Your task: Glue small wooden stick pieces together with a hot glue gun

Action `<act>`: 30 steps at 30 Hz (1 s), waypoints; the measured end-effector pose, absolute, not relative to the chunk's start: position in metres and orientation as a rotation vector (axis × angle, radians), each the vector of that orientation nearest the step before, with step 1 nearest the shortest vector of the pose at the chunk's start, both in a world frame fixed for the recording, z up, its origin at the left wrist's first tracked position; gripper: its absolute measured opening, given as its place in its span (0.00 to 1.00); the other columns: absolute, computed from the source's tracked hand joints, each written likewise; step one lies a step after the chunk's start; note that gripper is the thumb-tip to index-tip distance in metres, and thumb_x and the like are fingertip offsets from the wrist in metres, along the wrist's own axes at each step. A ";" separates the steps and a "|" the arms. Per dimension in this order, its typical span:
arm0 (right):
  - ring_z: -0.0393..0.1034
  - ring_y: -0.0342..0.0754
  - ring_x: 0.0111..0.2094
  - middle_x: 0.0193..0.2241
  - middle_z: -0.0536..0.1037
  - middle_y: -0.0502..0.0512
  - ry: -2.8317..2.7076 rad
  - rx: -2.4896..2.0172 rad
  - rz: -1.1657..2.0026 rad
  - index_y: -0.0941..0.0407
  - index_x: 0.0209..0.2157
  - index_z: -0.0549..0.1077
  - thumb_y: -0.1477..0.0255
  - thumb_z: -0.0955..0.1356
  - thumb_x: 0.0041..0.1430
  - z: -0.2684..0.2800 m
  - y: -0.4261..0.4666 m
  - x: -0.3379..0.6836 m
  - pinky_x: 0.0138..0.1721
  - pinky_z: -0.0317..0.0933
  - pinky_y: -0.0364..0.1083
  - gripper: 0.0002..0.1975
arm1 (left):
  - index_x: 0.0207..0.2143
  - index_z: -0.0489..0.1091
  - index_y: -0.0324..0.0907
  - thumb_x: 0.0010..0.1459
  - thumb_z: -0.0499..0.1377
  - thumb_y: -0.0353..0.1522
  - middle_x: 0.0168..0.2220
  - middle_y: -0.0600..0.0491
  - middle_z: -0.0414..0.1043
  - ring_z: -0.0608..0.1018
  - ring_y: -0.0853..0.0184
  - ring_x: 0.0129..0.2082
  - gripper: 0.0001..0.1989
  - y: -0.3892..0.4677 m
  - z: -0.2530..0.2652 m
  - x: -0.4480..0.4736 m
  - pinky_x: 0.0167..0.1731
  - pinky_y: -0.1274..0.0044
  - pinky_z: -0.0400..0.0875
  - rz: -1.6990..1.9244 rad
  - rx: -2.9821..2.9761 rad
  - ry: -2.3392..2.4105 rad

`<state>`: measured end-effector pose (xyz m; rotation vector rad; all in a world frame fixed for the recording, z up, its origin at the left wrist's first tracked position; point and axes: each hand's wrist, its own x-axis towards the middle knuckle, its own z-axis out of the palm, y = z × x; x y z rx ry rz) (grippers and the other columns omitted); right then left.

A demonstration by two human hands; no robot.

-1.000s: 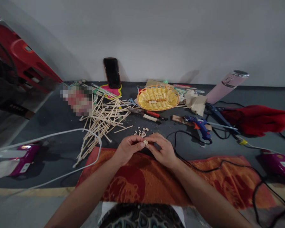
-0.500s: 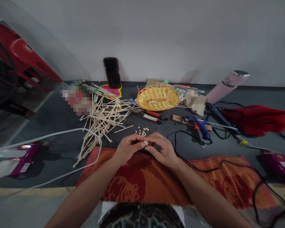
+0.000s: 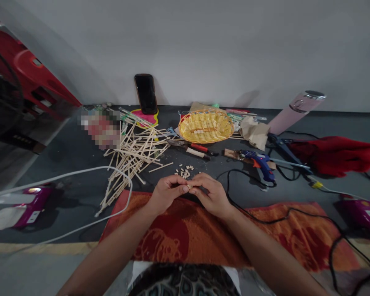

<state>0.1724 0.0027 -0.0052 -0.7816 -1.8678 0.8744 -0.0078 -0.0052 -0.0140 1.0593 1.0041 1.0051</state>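
Between the fingertips of both hands is a small cluster of cut wooden stick pieces (image 3: 189, 186). My left hand (image 3: 169, 192) pinches it from the left, thumb on the near side. My right hand (image 3: 211, 194) grips it from the right with thumb and forefinger. Most of the cluster is covered by the fingers. Just beyond the hands lie several loose cut stick pieces (image 3: 185, 170) on the dark table. An orange towel (image 3: 203, 238) is spread beneath my wrists.
Long wooden sticks (image 3: 132, 152) lie in a heap at left. A yellow woven basket (image 3: 225, 127) holds a few pieces. Pliers (image 3: 197, 150), a blue glue gun (image 3: 262, 164) with a black cord, a phone (image 3: 146, 93), a pink flask (image 3: 292, 111) and a red cloth (image 3: 336, 154) surround the work area.
The fingers have turned the cluster slightly, so less of its face with round stick ends shows. Both hands remain in nearly the same place.
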 end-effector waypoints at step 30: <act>0.69 0.47 0.40 0.38 0.75 0.57 -1.925 -0.831 0.871 0.52 0.50 0.70 0.75 0.62 0.64 -0.004 0.003 0.174 0.43 0.66 0.49 0.15 | 0.30 0.76 0.39 0.53 0.62 0.39 0.27 0.53 0.74 0.70 0.71 0.26 0.12 -0.006 -0.011 -0.005 0.30 0.78 0.63 1.076 1.000 0.982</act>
